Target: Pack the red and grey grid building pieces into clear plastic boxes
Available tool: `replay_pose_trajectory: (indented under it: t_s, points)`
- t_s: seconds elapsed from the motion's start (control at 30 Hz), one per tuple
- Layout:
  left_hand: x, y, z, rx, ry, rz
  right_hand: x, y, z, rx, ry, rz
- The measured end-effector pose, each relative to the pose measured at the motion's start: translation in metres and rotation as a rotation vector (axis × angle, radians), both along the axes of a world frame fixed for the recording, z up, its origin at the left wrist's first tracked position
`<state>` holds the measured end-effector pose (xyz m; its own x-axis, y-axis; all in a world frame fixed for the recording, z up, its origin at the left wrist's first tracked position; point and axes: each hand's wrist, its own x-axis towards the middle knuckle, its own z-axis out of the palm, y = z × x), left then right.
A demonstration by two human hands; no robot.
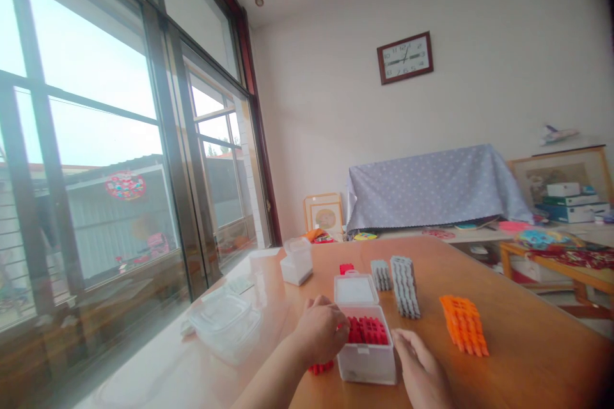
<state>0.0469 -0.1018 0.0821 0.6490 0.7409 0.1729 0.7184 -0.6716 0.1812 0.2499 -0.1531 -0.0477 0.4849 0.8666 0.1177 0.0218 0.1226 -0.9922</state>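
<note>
A clear plastic box [367,364] stands on the wooden table in front of me, its hinged lid [355,289] folded back on the far side. Inside it sit red interlocking plastic blocks [367,331]. My left hand [320,330] reaches over the box's left rim with fingers curled in against the red blocks; what is pinched there, if anything, is hidden. Close to the box's right wall is my right hand [418,358], fingers stretched out and holding nothing visible. More red blocks [321,368] lie under my left wrist, partly covered.
To the right stand grey block stacks [405,287] and an orange block stack [464,326]. Behind the lid lies a small red piece [346,268]. Leftward are a clear lidded container [225,326] and a white box [296,267]. Tall windows line the left side.
</note>
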Motion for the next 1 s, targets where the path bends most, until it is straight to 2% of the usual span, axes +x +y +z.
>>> replay_pose_trajectory:
  t_s: [0.17,0.33,0.53,0.77,0.87,1.0]
  points:
    - [-0.003,-0.001,0.004,0.008,-0.061,-0.006,0.002,0.003,-0.007,0.005,0.006,0.022]
    - [-0.030,0.013,0.008,-0.050,-0.200,0.012,0.001,0.000,-0.006,0.015,-0.016,-0.006]
    - [-0.066,0.015,0.001,-0.127,-0.126,0.073,-0.002,-0.006,0.006,0.004,-0.008,-0.015]
    - [-0.074,0.011,-0.007,-0.134,-0.107,0.105,-0.001,-0.002,0.001,-0.002,-0.025,-0.055]
    - [-0.074,0.009,-0.001,-0.109,-0.136,0.099,-0.003,-0.004,0.003,0.016,-0.036,-0.069]
    - [-0.064,0.006,0.018,-0.062,-0.180,0.060,-0.006,-0.007,0.008,0.038,-0.063,-0.059]
